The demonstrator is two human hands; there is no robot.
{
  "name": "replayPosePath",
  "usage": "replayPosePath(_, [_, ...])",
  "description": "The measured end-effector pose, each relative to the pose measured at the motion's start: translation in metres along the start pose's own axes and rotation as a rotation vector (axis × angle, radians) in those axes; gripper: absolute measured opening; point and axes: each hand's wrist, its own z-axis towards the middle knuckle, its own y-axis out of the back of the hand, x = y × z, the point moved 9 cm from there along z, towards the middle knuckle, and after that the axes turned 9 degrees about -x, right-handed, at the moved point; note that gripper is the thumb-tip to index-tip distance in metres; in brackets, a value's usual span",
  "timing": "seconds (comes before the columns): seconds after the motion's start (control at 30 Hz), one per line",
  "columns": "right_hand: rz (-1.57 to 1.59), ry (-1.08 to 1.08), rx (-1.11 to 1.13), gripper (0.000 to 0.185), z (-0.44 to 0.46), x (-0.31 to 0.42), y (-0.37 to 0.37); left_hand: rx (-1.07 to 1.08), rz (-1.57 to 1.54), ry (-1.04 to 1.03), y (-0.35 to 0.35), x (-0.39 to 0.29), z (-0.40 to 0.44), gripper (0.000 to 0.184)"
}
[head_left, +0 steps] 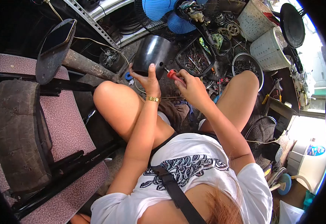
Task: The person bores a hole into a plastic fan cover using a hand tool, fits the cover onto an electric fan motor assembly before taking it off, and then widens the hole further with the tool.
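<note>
My left hand [148,81], with a gold watch [152,99] on the wrist, grips the near end of a shiny black cylinder [152,52]. Its thumb presses on the side, and the other fingers are partly hidden at the rim. A small dark hole shows in the cylinder's wall. In my right hand [193,88] is a screwdriver [173,74] with a red handle, its fingers wrapped round the grip. The screwdriver's short tip points at the cylinder near the hole; whether it touches cannot be made out.
Ahead lies a fan with blue blades [157,14]. A black tray [196,59] and a metal bowl [249,64] hold small metal parts. White perforated baskets [269,50] stand at right. On the left are a phone [58,36] on a post and a pink-covered seat [67,108].
</note>
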Motion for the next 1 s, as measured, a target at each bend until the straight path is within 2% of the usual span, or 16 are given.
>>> replayPosePath(0.07, [-0.06,0.058,-0.033,0.028,-0.005,0.004,0.007,-0.053,-0.085,0.108,0.003,0.008,0.002,0.082])
replayPosePath(0.17, [0.026,0.108,-0.073,0.027,-0.007,0.005,0.011,-0.072,-0.099,0.115,0.003,0.006,0.002,0.088])
replayPosePath(0.27, [0.04,0.025,-0.027,0.028,-0.011,-0.003,0.01,-0.169,-0.062,0.125,0.014,0.004,0.007,0.088])
replayPosePath(0.4, [0.082,0.047,-0.039,0.031,-0.012,-0.02,0.01,-0.279,-0.107,0.163,0.024,0.0,0.009,0.086])
replayPosePath(0.47, [0.482,-0.13,0.106,0.031,-0.01,-0.048,-0.01,-0.311,-0.121,0.226,0.026,0.0,0.009,0.085])
replayPosePath(0.5, [0.481,-0.131,0.105,0.031,-0.012,-0.041,-0.002,-0.344,-0.134,0.291,0.029,0.006,0.008,0.085])
replayPosePath(0.57, [0.654,-0.355,0.253,0.029,-0.024,-0.03,0.003,-0.366,-0.183,0.34,0.035,0.021,0.01,0.085])
replayPosePath(0.63, [0.688,-0.369,0.284,0.033,-0.024,-0.034,0.001,-0.398,-0.174,0.54,0.04,0.034,0.002,0.088])
replayPosePath(0.73, [0.78,-0.39,0.297,0.032,-0.022,-0.044,-0.01,-0.478,-0.184,0.607,0.042,0.041,0.002,0.093])
replayPosePath(0.77, [0.834,-0.363,0.188,0.03,-0.018,-0.046,-0.006,-0.484,-0.176,0.609,0.042,0.043,0.007,0.093])
replayPosePath(0.8, [0.883,-0.339,0.083,0.029,-0.015,-0.05,-0.003,-0.508,-0.146,0.693,0.041,0.048,0.009,0.101])
replayPosePath(0.9, [0.638,-0.198,-0.078,0.025,0.008,-0.082,-0.001,-0.709,0.015,0.91,0.049,0.095,0.013,0.123])
replayPosePath(1.0, [0.473,-0.171,-0.091,0.028,0.02,-0.119,-0.015,-0.736,0.074,1.071,0.043,0.147,0.002,0.122])
